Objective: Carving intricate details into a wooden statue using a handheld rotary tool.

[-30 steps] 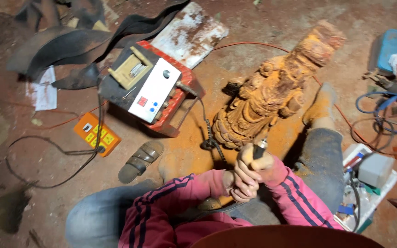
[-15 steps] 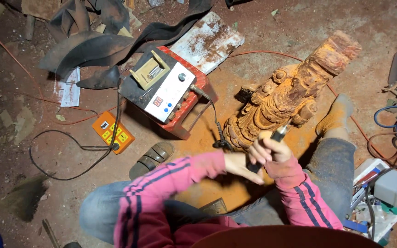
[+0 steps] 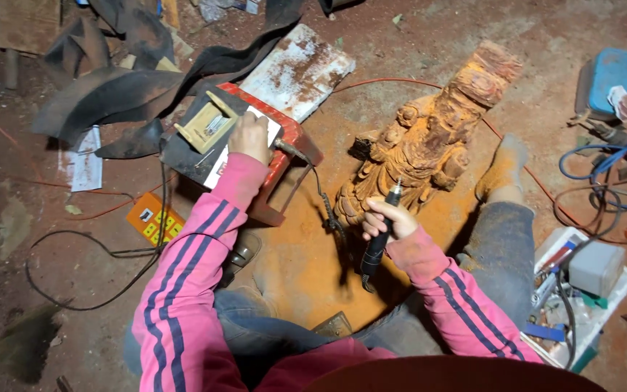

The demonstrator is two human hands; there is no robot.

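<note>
A carved wooden figure [image 3: 429,141] lies tilted on the orange sawdust-covered ground. My right hand [image 3: 388,218] grips a black rotary carving handpiece [image 3: 379,239], its tip pointing up at the figure's lower part. My left hand [image 3: 250,136] reaches out to the white-faced control box [image 3: 215,149] that sits on a red stool [image 3: 284,163], fingers resting on its top. Both arms wear pink sleeves with dark stripes. My sock-covered foot [image 3: 501,165] rests beside the figure.
An orange power strip [image 3: 151,218] and black cables lie at left. A rusty white board [image 3: 297,72] and dark rubber strips [image 3: 110,94] lie behind the stool. A white tray of tools [image 3: 578,290] stands at right, a blue box [image 3: 611,72] and blue cable farther back.
My left hand left the handpiece and reached out left to the control box on the stool. My right hand keeps the handpiece, now held alone near the figure's base.
</note>
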